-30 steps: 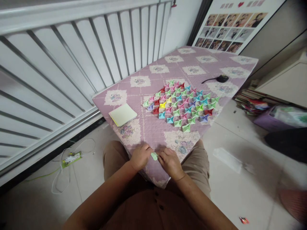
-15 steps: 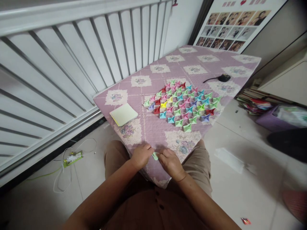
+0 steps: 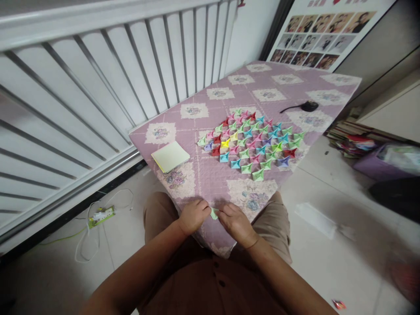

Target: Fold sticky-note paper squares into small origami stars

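Head view: left hand and right hand pinch unfinished-looking green paper at table's near corner; folded pieces toward right edge look done, flat paper stack by left edge remains.

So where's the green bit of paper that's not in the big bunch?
In the head view, the green paper is just below the centre, between the left hand and the right hand, near the closest corner of the table.
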{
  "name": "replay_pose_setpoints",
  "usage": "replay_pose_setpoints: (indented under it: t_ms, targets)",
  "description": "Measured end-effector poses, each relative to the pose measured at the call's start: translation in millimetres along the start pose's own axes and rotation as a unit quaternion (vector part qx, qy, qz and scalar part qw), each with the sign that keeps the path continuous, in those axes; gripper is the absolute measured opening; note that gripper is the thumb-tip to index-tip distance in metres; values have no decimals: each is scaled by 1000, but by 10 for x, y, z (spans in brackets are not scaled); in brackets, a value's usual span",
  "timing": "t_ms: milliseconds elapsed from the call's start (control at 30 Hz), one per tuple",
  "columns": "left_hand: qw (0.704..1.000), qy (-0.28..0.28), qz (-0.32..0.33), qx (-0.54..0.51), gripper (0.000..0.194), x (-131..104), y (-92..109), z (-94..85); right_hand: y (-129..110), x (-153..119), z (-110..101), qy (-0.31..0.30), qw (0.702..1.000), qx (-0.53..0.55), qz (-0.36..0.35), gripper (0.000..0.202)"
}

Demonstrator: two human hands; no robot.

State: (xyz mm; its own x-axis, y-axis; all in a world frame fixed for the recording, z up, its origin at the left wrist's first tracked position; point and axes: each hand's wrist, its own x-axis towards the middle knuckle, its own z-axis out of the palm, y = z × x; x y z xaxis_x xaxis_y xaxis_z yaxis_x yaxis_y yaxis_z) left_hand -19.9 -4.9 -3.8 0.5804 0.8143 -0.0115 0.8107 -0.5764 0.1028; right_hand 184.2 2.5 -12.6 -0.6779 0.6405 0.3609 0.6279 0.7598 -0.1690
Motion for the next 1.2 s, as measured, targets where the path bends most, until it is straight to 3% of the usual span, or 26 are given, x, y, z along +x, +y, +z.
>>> replay_pose_setpoints:
  t_ms: [300, 533, 1200]
  targets:
    - [999, 41, -29, 7, 20, -75, 83, 47, -10, -22, -12, -2, 1000, 6, -4, 21]
    - [998, 68, 8, -9, 27, -220, 159, 61, -18, -31, -18, -9, 1000, 5, 1, 20]
    - [999, 35, -19, 10, 32, -226, 205, 44, -19, -84, 36, 7, 999, 26, 34, 24]
